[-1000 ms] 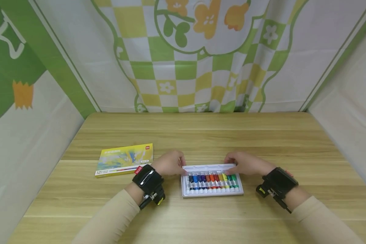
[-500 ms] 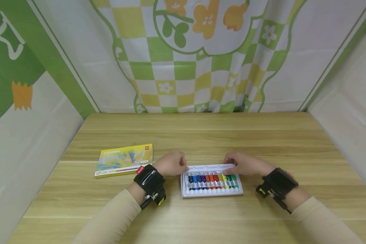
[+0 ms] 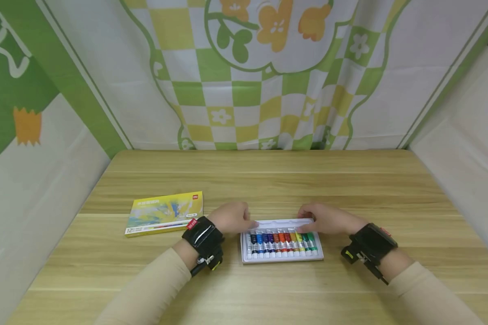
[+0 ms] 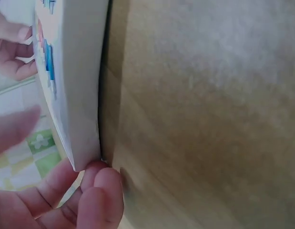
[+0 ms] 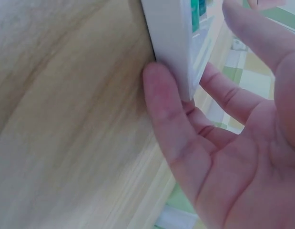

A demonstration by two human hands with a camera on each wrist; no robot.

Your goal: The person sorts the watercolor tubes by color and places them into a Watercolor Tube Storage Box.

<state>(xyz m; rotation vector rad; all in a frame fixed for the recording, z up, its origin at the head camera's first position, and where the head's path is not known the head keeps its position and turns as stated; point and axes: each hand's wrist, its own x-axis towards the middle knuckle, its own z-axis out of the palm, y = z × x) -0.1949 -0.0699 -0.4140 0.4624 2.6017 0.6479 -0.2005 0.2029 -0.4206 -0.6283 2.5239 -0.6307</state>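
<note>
On the table, a white tray [image 3: 282, 260] holds a row of small coloured paint tubes [image 3: 282, 244]. My left hand [image 3: 230, 217] is at its far left corner, fingertips curled around the corner and thumb over the top. In the left wrist view that thumb looks raised off the tray. At the far right corner, my right hand [image 3: 331, 218] has its fingers around the edge, with the thumb above the tubes. The right wrist view shows a finger [image 5: 161, 90] against the tray's side wall; the other fingers are partly hidden behind the corner.
A flat yellow cardboard box [image 3: 164, 214] with a printed blue design lies to the left, close to my left wrist. The wooden table [image 3: 264, 180] meets a checked fabric backdrop [image 3: 248, 95] at its far edge. Fabric walls stand on both sides.
My left hand has shifted slightly right, its thumb now farther over the tray's far edge. The right hand and the tray stay nearly where they were.
</note>
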